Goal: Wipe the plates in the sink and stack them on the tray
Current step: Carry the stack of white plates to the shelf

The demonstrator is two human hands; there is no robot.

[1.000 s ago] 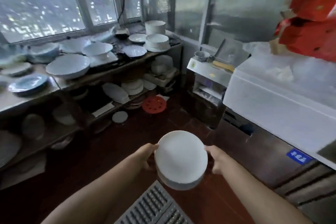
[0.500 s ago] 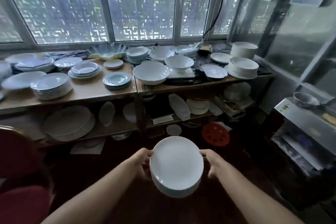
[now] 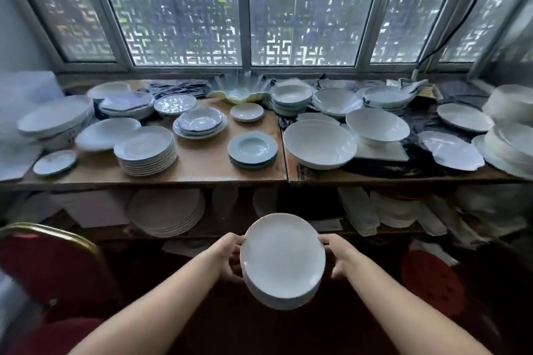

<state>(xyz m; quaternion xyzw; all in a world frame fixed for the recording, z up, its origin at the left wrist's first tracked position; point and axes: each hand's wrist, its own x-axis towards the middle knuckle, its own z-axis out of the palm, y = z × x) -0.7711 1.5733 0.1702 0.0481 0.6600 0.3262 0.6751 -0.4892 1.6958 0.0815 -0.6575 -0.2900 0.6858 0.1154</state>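
White plates (image 3: pixel 282 256), a small stack, are gripped at opposite rims by the left hand (image 3: pixel 230 253) and right hand (image 3: pixel 337 256), fingers curled under, held in the air before the wooden shelf's (image 3: pixel 202 164) front edge, which is crowded with dishes.

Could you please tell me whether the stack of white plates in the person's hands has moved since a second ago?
Yes. The stack of white round plates has been carried leftward, away from the steel counter and the floor grate, to face the wooden shelf.
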